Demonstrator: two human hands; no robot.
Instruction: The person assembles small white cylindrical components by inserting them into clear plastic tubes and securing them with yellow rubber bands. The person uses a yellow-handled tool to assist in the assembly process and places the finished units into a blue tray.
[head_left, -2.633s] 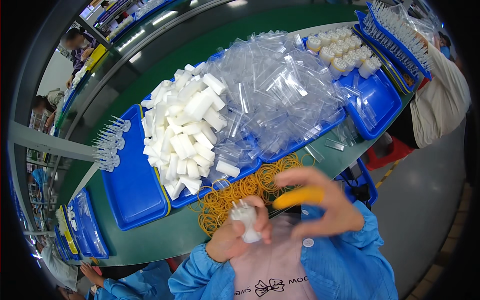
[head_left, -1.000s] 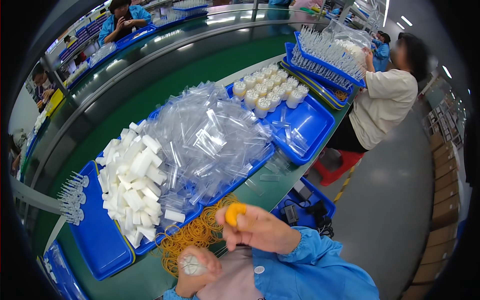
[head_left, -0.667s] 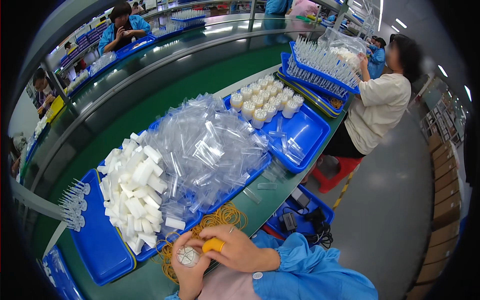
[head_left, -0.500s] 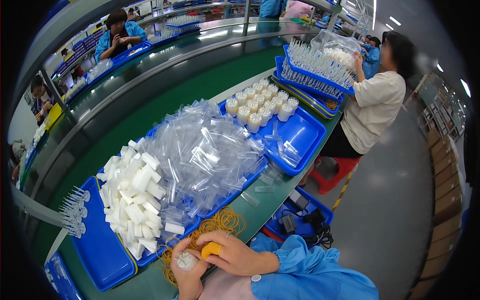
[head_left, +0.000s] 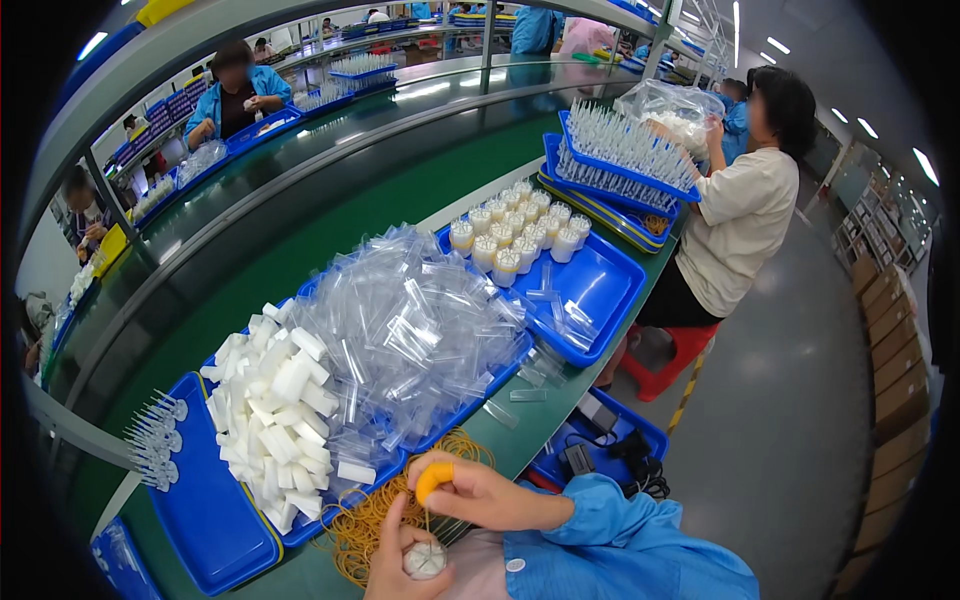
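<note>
In my left hand (head_left: 388, 562) is a round white bundle (head_left: 425, 561), its end divided into wedges by thin lines, with fingers wrapped round its side. My right hand (head_left: 485, 497), a yellow cot (head_left: 434, 479) on one finger, is closed just above it. From those fingers a thin tan rubber band (head_left: 428, 522) runs down, stretched, to the bundle. Loose rubber bands (head_left: 365, 525) lie heaped beside both hands at the bench edge. Past them sit a pile of white foam-like blocks (head_left: 280, 410) and a heap of clear plastic strips (head_left: 400, 320).
Finished-looking white bundles (head_left: 505, 262) stand upright in a blue tray (head_left: 608, 272). White-tipped pieces (head_left: 155, 440) lie by another blue tray (head_left: 205, 500). A green conveyor (head_left: 330, 215) runs behind. At right a co-worker (head_left: 750, 220) sits on a red stool (head_left: 665, 360); a blue bin (head_left: 640, 425) holds adapters.
Both hands have parted slightly: my left hand with the bundle went down and to the right, my right hand rose a little. A rubber band now shows stretched between them.
</note>
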